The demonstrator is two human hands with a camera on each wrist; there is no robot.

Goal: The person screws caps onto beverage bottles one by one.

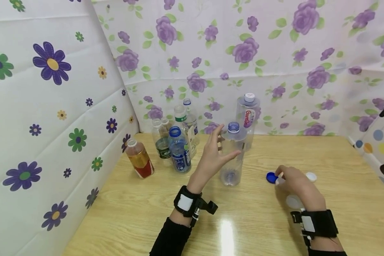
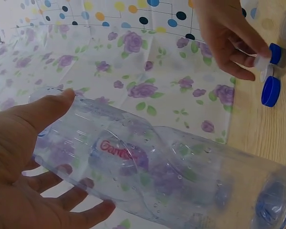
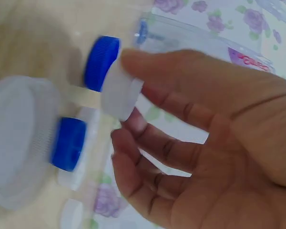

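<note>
A clear, uncapped plastic bottle stands upright near the middle of the table. My left hand is around its upper part with thumb and fingers spread apart; in the left wrist view the thumb lies along one side of the bottle and the fingertips are at the other. Over to the right, my right hand pinches a white bottle cap between thumb and fingers, low over the table. Right beside that cap is a blue cap, also seen as the blue cap in the head view.
Behind the bottle stands a taller white-capped bottle. Several uncapped bottles cluster to the left, including a blue-labelled bottle and one with a red-gold label. Another white cap and a large translucent lid lie near my right hand.
</note>
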